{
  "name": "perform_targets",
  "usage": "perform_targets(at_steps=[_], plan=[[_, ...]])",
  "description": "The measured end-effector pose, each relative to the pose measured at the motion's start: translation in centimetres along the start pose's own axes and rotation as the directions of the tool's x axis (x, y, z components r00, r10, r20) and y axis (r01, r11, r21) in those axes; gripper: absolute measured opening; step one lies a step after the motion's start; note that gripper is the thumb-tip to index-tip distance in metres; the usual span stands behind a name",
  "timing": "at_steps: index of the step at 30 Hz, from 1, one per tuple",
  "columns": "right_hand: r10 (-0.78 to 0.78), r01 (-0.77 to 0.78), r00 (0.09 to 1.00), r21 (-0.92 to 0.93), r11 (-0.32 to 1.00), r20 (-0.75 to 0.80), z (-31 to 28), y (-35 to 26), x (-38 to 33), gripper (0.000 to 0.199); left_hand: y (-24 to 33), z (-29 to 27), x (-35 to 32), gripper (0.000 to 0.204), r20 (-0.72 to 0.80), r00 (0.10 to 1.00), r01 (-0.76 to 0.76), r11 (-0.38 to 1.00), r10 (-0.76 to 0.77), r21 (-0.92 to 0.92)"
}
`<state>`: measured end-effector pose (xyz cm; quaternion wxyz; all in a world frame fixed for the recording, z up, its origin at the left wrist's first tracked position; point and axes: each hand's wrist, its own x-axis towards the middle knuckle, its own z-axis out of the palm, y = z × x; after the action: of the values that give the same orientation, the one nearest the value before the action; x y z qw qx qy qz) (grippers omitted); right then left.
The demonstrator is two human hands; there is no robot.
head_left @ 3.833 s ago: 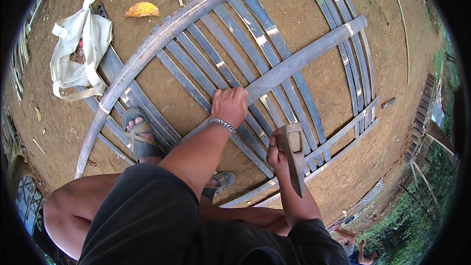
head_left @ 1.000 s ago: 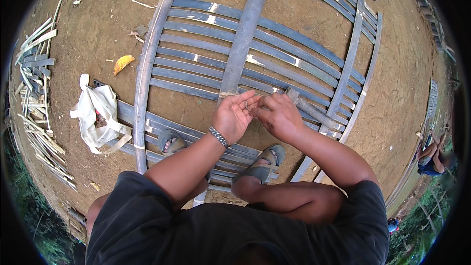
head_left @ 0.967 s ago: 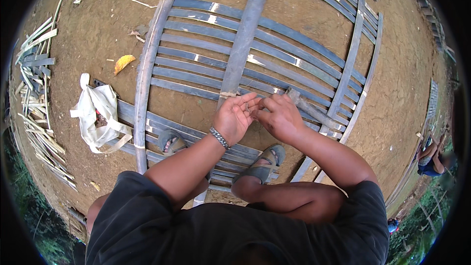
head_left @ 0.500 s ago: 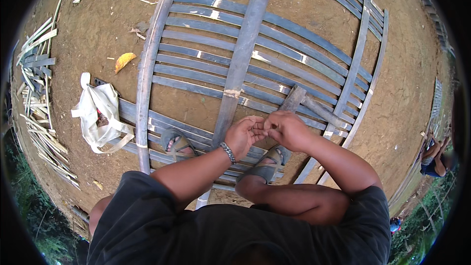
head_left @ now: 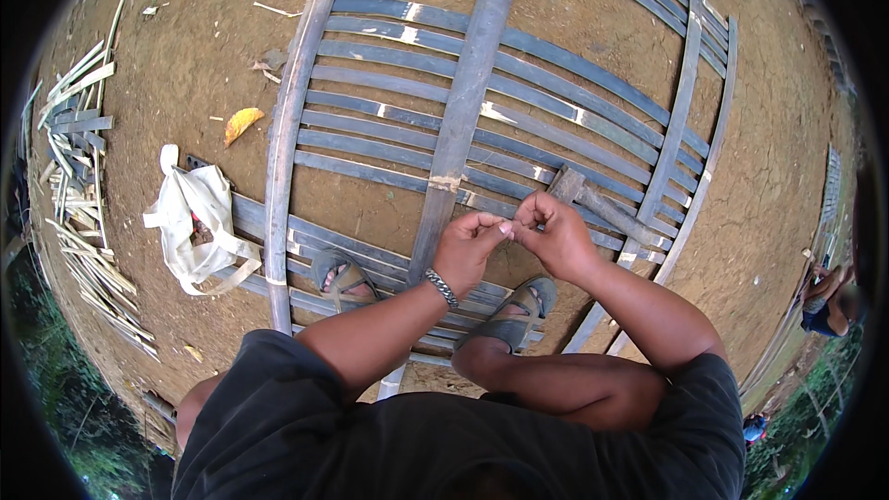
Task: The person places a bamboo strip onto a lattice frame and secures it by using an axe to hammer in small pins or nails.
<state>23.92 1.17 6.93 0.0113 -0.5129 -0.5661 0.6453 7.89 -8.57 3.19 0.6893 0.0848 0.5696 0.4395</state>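
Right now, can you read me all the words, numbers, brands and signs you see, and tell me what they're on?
There are none that I can read.
White bag: no writing shows on the side in view.
Tool with a wooden handle: no readable mark.
Dark slats: no letters show.
Bracelet by the left hand: too small to tell.
Far edges of the picture: too blurred to read.

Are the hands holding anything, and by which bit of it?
The left hand and right hand meet with pinched fingers; whether they hold something tiny, and by which part, can't be told.
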Motion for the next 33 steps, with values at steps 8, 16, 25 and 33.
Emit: perform_targets(at_steps=[8,16,25,33], plan=[[-0.041,0.04,0.999,-0.046,0.998,-0.024,-0.8,1.8,-0.4,0.035,1.5,-1.5,5.5,0.008,-0.256,0.871,-0.313,0.874,0.42,0.37],[-0.028,0.028,1.0,0.006,1.0,-0.012,-1.1,3.9,-0.9,0.032,3.5,-2.5,11.4,0.008,-0.099,0.542,-0.389,0.353,0.834,0.851],[0.008,-0.007,1.0,0.007,1.0,-0.005,-1.1,4.6,-0.9,0.03,2.4,-3.0,11.8,0.006,-0.02,0.451,-0.379,0.212,0.892,0.901],[-0.301,0.272,0.953,-0.53,0.803,0.034,-2.6,3.0,-0.1,0.035,2.0,-3.5,11.9,0.007,-0.064,0.484,-0.371,0.271,0.873,0.888]])
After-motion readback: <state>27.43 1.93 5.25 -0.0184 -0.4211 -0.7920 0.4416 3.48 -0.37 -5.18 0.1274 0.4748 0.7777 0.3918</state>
